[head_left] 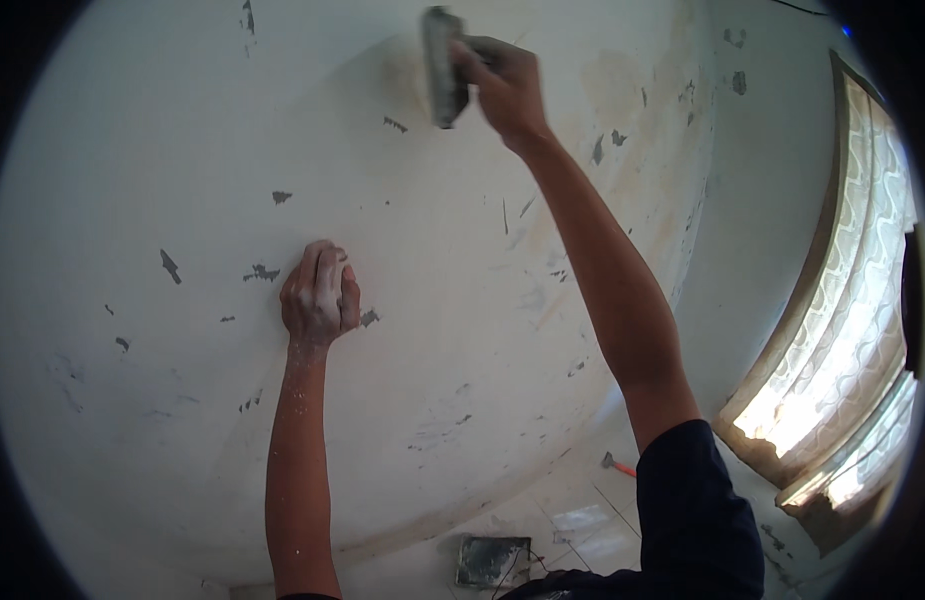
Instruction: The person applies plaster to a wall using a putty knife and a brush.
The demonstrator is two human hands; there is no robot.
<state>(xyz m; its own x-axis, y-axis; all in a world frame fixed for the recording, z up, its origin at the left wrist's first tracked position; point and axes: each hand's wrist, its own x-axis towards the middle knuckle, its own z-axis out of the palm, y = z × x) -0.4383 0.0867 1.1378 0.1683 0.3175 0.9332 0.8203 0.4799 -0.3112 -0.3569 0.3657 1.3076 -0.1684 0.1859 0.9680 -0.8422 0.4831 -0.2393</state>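
A pale wall [432,230] with scattered grey chipped patches fills most of the head view. High on it, my right hand [507,90] grips a long, narrow grey sanding block [441,70], slightly blurred, its long side running nearly up and down. Lower and to the left, my left hand [319,292] rests against the wall with fingers curled in, white dust over its knuckles. Nothing shows in that hand, though its palm side is hidden. One chipped patch [370,318] lies just right of its thumb.
At the right, a side wall [747,230] meets this one, and a window with patterned curtains [832,330] lets in bright light. On the tiled floor below lie a hammer [620,465] with an orange handle and a dark square panel [490,561].
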